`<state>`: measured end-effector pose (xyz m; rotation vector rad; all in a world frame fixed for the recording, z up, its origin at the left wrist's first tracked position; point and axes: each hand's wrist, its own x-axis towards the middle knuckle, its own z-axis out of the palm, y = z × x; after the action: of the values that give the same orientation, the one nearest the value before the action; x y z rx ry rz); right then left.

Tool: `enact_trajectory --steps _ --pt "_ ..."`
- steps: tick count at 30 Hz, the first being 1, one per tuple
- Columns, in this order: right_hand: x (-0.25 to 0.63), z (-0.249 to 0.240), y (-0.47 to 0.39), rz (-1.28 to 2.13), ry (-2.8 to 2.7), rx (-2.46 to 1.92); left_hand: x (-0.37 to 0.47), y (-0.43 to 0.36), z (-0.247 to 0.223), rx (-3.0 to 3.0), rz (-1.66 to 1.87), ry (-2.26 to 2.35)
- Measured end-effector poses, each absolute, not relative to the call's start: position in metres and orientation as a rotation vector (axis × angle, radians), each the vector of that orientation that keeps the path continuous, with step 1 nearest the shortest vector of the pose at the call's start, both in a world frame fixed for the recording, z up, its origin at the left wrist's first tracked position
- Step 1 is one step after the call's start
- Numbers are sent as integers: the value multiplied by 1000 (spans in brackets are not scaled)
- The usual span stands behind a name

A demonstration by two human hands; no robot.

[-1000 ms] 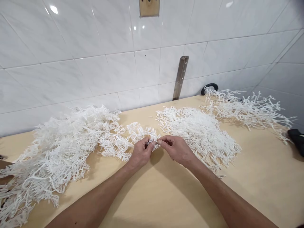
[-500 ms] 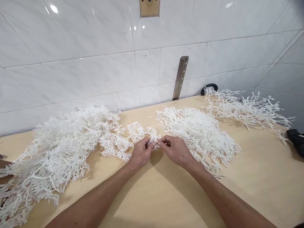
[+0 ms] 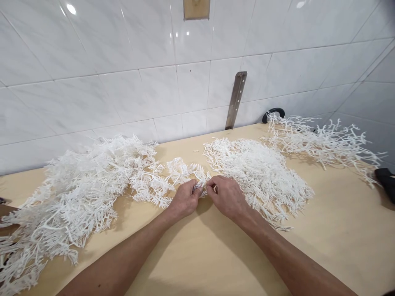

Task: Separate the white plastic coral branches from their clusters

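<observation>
My left hand (image 3: 187, 198) is closed on a white branched plastic piece (image 3: 202, 176), with thumb and forefinger pinching its near end. Close beside it, my right hand (image 3: 226, 195) has its fingertips pressed together at that end; whatever they pinch is too small to make out. To the left, a large tangled heap of white branched pieces (image 3: 89, 187) reaches toward my left hand through a loose strand of them (image 3: 179, 169). Just right of my right hand lies a pile of short loose white sticks (image 3: 262, 172).
Bare white branched frames (image 3: 324, 137) lie at the back right of the wooden table (image 3: 222, 263). Behind them is a black curved handle (image 3: 274, 114), and a black object (image 3: 385, 183) sits at the right edge. A metal bracket (image 3: 236, 100) stands against the tiled wall (image 3: 129, 98).
My right fingers have drawn slightly away from my left fingertips, curling a little more. My left hand keeps its hold on the white piece. The view has shifted slightly.
</observation>
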<state>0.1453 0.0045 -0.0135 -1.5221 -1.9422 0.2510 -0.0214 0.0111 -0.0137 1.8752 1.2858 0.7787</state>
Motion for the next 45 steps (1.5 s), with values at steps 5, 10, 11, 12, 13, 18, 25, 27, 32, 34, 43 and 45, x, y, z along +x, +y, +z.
enact_trajectory --steps 5,10,11,12,13,18,25,27,32,34,43,45 --pt "167 -16 17 119 -1761 -1600 -19 9 -13 1762 841 1240" --pt "202 0 22 53 -1507 -1670 -18 11 -18 1516 946 1252" --pt "205 3 21 20 -1468 -1671 -17 11 -18 1462 944 1246" --pt "206 6 20 20 -1446 -1663 -16 11 -18 1413 941 1241" --pt "204 9 18 68 -1447 -1648 -16 11 -18 1373 938 1239" --pt "171 9 4 617 -1688 -1469 -13 9 -11 1323 975 1236" --pt "147 -4 -1 1078 -1643 -1430 -14 6 -12 1439 1026 1194" --pt "146 -4 -1 1167 -1583 -1406 -14 5 -13 1502 1029 1197" --pt "145 -5 -2 1279 -1595 -1312 -14 3 -12 1533 1034 1207" --pt "145 -5 -2 1269 -1605 -1287 -14 4 -11 1494 1019 1207" --pt "145 -9 2 1203 -1576 -1335 -15 8 -13 1387 974 1145" --pt "144 -10 2 1206 -1568 -1358 -15 8 -13 1384 990 1154"
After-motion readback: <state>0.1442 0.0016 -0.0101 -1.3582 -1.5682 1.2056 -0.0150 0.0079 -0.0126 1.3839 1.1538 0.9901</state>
